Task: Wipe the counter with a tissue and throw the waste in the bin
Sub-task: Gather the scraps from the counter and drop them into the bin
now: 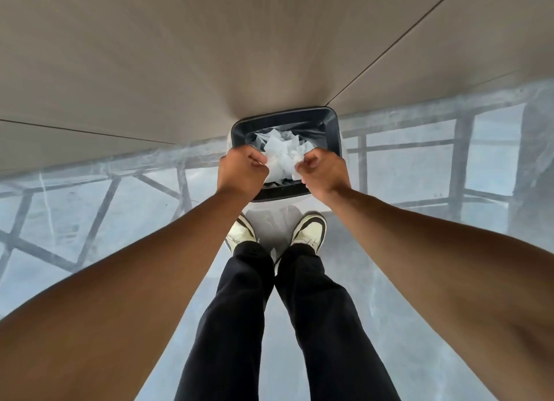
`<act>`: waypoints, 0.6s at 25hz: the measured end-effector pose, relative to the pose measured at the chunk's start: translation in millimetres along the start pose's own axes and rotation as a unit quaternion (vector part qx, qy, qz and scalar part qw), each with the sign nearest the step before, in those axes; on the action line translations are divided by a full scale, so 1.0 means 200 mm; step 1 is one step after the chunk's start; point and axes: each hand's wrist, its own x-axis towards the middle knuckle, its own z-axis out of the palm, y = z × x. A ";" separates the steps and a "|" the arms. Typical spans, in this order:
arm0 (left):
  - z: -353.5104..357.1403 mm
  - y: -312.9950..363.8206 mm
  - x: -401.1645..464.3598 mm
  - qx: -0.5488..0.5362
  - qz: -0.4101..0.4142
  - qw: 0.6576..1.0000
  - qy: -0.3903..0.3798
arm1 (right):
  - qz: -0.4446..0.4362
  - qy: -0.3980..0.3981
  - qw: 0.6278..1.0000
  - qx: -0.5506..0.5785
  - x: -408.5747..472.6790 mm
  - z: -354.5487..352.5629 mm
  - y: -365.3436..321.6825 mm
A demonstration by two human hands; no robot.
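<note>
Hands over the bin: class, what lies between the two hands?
In the head view, crumpled white tissue spans the gap between the left hand and right hand, both pinching it above the open bin.

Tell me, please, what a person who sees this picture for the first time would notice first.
First come the two bare arms reaching forward, the left hand and the right hand both pinching a crumpled white tissue. They hold it over the open bin, which stands by the wall and has more white paper inside. Below, black trousers and pale shoes stand on a shiny floor.
</note>
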 end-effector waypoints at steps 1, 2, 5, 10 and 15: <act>0.01 -0.01 0.02 0.002 0.000 1.000 -0.007 | 0.010 0.001 1.000 0.006 0.02 0.02 0.01; 0.01 -0.02 0.04 0.005 0.001 1.000 -0.012 | 0.020 0.001 1.000 0.012 0.04 0.03 0.02; 0.01 -0.03 0.07 0.014 0.009 1.000 -0.014 | 0.035 0.005 0.999 0.018 0.06 0.04 0.03; -0.04 0.00 -0.01 0.020 0.019 0.999 -0.016 | 0.052 0.003 0.998 0.034 -0.04 -0.01 0.00; -0.19 0.06 -0.16 0.073 0.063 0.995 -0.020 | 0.050 -0.004 0.999 0.020 -0.19 -0.15 -0.08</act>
